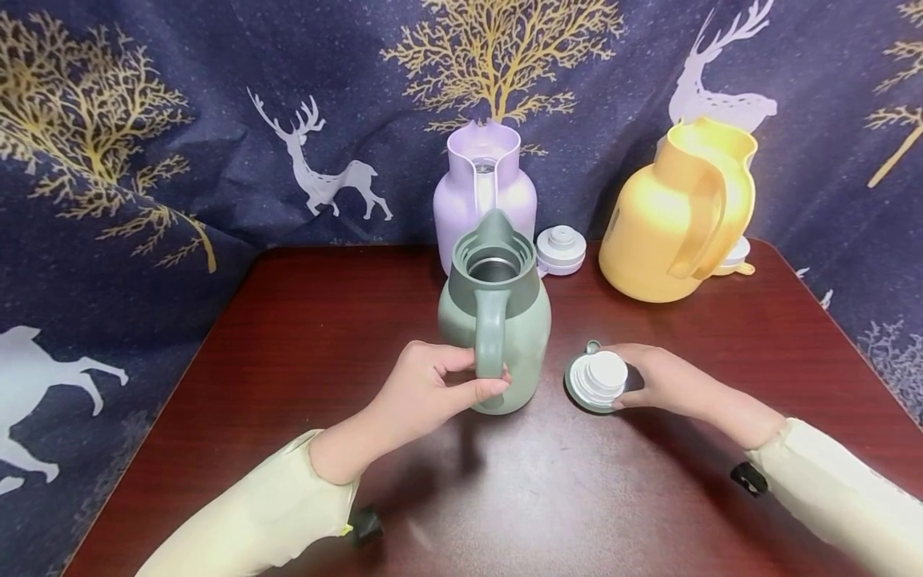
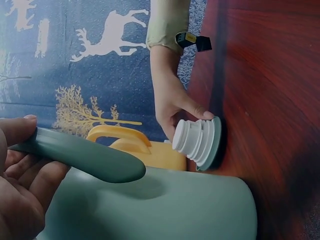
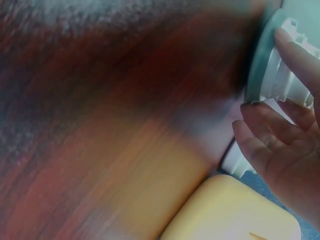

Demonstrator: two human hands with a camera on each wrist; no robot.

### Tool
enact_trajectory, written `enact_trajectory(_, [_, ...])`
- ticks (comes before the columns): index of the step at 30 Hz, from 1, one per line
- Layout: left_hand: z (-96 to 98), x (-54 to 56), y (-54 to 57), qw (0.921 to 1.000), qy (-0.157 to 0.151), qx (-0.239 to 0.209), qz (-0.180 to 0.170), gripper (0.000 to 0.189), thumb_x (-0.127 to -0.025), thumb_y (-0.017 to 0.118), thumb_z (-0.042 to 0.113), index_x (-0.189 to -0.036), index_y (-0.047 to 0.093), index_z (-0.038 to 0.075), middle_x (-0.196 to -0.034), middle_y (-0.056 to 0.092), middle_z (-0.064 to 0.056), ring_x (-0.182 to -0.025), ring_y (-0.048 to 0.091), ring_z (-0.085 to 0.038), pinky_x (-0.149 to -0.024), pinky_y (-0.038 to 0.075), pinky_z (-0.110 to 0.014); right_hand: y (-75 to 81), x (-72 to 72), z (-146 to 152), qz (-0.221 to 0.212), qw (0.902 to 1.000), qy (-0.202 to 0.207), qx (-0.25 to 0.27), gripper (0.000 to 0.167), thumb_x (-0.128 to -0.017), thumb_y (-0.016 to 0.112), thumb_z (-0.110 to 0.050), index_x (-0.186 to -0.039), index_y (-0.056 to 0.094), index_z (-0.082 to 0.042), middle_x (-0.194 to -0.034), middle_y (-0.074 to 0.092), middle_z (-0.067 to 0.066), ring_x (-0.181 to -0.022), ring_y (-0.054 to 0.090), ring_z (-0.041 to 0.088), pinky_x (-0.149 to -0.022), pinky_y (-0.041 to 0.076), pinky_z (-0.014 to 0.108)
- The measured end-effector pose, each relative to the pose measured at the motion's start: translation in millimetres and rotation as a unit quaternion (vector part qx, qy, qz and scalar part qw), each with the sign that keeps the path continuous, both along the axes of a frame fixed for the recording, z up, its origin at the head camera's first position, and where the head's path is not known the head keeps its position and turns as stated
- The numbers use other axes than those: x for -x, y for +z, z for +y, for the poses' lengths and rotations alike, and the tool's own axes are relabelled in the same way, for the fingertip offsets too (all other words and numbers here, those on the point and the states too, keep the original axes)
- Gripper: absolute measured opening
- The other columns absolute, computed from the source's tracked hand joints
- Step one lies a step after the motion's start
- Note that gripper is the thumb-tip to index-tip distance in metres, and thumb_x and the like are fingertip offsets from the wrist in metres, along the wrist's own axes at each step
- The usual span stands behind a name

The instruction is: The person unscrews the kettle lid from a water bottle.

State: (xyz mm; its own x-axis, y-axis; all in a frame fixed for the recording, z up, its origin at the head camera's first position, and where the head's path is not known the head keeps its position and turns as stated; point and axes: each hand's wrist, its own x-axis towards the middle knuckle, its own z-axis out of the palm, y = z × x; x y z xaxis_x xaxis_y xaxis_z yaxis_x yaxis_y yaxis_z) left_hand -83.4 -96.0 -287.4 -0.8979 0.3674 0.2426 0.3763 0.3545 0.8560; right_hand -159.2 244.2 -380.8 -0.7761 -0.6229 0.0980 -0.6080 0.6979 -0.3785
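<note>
A green thermos jug (image 1: pixel 530 340) stands upright with its mouth uncovered and its handle (image 2: pixel 90 156) facing me. My left hand (image 1: pixel 429 389) holds that handle, thumb on one side and fingers on the other. To the jug's right, a white stopper lid with a green rim (image 1: pixel 604 377) sits on the table, rim down and white plug up. The lid's edge is between the thumb and fingers of my right hand (image 1: pixel 656 381); in the right wrist view the thumb and fingertips touch its opposite sides.
Behind the green jug is a lilac jug (image 1: pixel 450 212), uncovered, with its lid (image 1: pixel 561 250) beside it. A yellow jug (image 1: pixel 642 232) stands at the back right, partly hiding another lid (image 1: pixel 735 256). A patterned curtain (image 1: pixel 238 184) hangs behind the dark red table (image 1: pixel 324 320).
</note>
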Motion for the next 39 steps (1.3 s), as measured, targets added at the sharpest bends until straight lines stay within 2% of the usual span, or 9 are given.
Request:
enact_trajectory(3, [-0.6,-0.9,0.0,1.0000,0.002,-0.001,0.001,0.010,-0.085,0.080,0.010,-0.094,0.083,0.009,-0.084,0.081,-0.005,-0.076,0.063,0.005,-0.072,0.057,-0.019,-2.1,-0.5,-3.7,-0.002,0.9999,0.001,0.011,0.070,-0.066,0.096,-0.021,-0.125,0.067,0.003,-0.120,0.073,0.017,-0.112,0.067,0.036,-0.099,0.053,0.055])
enact_trajectory(10, [-5.1,-5.0,-1.5,0.9991,0.008,-0.030,-0.030,0.008,-0.085,0.078,0.006,-0.092,0.081,0.003,-0.083,0.079,-0.012,-0.077,0.066,0.007,-0.074,0.062,-0.023,-2.7,-3.3,-13.0,-0.008,0.9997,0.003,0.021,0.069,-0.067,0.095,-0.019,-0.125,0.066,0.003,-0.125,0.068,0.020,-0.118,0.063,0.038,-0.101,0.051,0.056])
enact_trajectory(20, [-18.5,-12.5,-1.5,0.9979,0.029,-0.048,-0.034,0.008,-0.085,0.078,0.003,-0.093,0.079,-0.001,-0.083,0.078,-0.016,-0.079,0.068,0.004,-0.080,0.063,-0.024,-1.2,-2.7,-37.0,-0.019,0.9997,0.000,0.013,0.071,-0.071,0.093,-0.021,-0.129,0.064,0.006,-0.129,0.067,0.024,-0.122,0.063,0.041,-0.104,0.051,0.057])
enact_trajectory(26, [-27.2,-13.6,1.3,0.9971,0.071,-0.020,-0.018,0.010,-0.086,0.079,0.005,-0.095,0.077,0.003,-0.086,0.079,-0.012,-0.083,0.075,-0.004,-0.078,0.062,-0.023,-2.6,2.2,-61.0,-0.026,0.9996,-0.001,0.008,0.072,-0.073,0.092,-0.022,-0.131,0.062,0.008,-0.128,0.067,0.025,-0.121,0.063,0.041,-0.104,0.052,0.056])
enact_trajectory(29, [-31.0,-14.8,4.0,0.9957,0.092,-0.007,-0.009,0.011,-0.086,0.080,0.007,-0.097,0.077,0.004,-0.087,0.079,-0.010,-0.082,0.076,-0.008,-0.076,0.061,-0.021,-3.2,7.6,-74.5,-0.028,0.9996,0.003,0.002,0.070,-0.073,0.092,-0.024,-0.128,0.062,0.008,-0.124,0.069,0.023,-0.116,0.065,0.038,-0.101,0.054,0.053])
enact_trajectory(33, [-34.4,-16.9,5.5,0.9945,0.105,-0.008,0.005,0.013,-0.088,0.079,0.008,-0.099,0.075,0.002,-0.089,0.079,-0.010,-0.082,0.073,-0.004,-0.076,0.060,-0.020,-1.5,14.1,-87.8,-0.029,0.9995,0.004,-0.006,0.065,-0.073,0.092,-0.025,-0.123,0.065,0.006,-0.117,0.071,0.019,-0.108,0.067,0.033,-0.096,0.056,0.049])
enact_trajectory(39, [-40.0,-14.9,1.0,0.9928,0.114,-0.027,0.028,0.013,-0.090,0.075,0.001,-0.101,0.069,-0.003,-0.093,0.076,-0.015,-0.085,0.068,0.003,-0.082,0.058,-0.017,-0.2,22.6,-103.8,-0.030,0.9995,-0.006,-0.013,0.067,-0.073,0.092,-0.027,-0.124,0.065,0.007,-0.118,0.069,0.022,-0.110,0.065,0.035,-0.097,0.056,0.049])
